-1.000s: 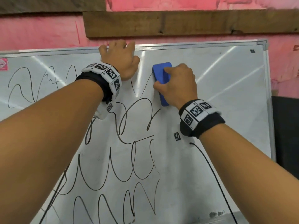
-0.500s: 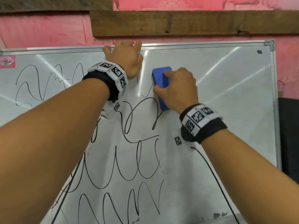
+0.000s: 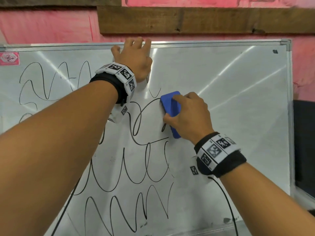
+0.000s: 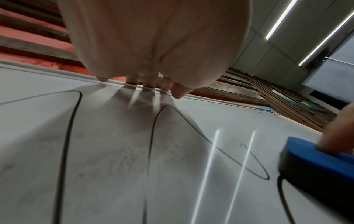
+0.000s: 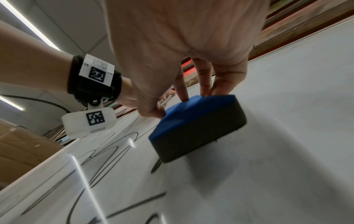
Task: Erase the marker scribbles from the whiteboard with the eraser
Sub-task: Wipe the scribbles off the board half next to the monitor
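Note:
My right hand [image 3: 185, 116] grips the blue eraser [image 3: 170, 108] by its sides and holds its dark pad flat on the whiteboard [image 3: 238, 116]. In the right wrist view the eraser [image 5: 197, 125] sits just right of a short leftover stroke. Black marker scribbles [image 3: 136, 164] cover the board's left and middle; the area right of the eraser is wiped. My left hand [image 3: 134, 60] holds the board's top edge, fingers hooked over the metal frame [image 4: 147, 87]. The eraser [image 4: 316, 163] also shows at the right edge of the left wrist view.
A pink wall with a dark wooden plank [image 3: 204, 19] runs above the board. A dark object [image 3: 305, 142] stands past the board's right edge. A black cable [image 3: 228, 206] hangs from my right wrist across the lower board. A pink sticker [image 3: 9, 58] marks the top left corner.
My right hand has slid the eraser down the board by about its own length, wiping part of the scribble there. The left hand stays on the top edge.

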### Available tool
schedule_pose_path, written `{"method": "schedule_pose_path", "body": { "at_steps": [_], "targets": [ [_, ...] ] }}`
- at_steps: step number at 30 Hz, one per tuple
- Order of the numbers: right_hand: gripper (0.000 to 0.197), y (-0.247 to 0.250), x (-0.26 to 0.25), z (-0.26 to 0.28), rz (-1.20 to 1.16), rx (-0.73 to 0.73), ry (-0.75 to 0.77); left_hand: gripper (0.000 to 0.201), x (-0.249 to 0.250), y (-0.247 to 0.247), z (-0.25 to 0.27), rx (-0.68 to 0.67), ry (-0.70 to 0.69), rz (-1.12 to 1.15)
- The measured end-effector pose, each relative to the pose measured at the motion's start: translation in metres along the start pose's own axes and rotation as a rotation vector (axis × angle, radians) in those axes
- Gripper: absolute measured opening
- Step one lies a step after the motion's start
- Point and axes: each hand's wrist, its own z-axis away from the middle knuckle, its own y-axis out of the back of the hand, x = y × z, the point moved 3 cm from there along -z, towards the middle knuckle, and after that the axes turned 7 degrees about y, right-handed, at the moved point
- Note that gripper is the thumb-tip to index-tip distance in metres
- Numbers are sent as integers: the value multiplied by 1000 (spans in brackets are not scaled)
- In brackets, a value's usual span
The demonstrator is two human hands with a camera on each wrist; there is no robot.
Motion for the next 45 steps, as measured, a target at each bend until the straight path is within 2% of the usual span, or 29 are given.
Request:
{"method": "schedule_pose_path", "body": {
  "at_steps": [6,14,21,27,32,36,40,45],
  "targets": [
    [50,3,-4,-15,-24,30,2,58,0,-1,2,-4,13,-2],
    [48,-16,4,48,-8,-73,-13,61,3,-1,2,-28,32,-1],
    [49,-1,6,14,-2,-18,-50,63,4,-2,1,-34,56,-10],
    [52,-18,4,60,-11,-137,-34,65,6,-6,7,-38,61,6],
    [53,-18,7,64,6,-155,-34,64,5,-1,16,-25,58,64],
    [50,-23,5,81,10,-193,-42,62,7,0,42,-15,54,119],
    [52,-32,5,111,20,-264,-48,60,10,-5,80,9,-14,150],
    [56,-34,5,123,24,-298,-57,59,10,-15,127,-29,-58,185]
  ]
}}
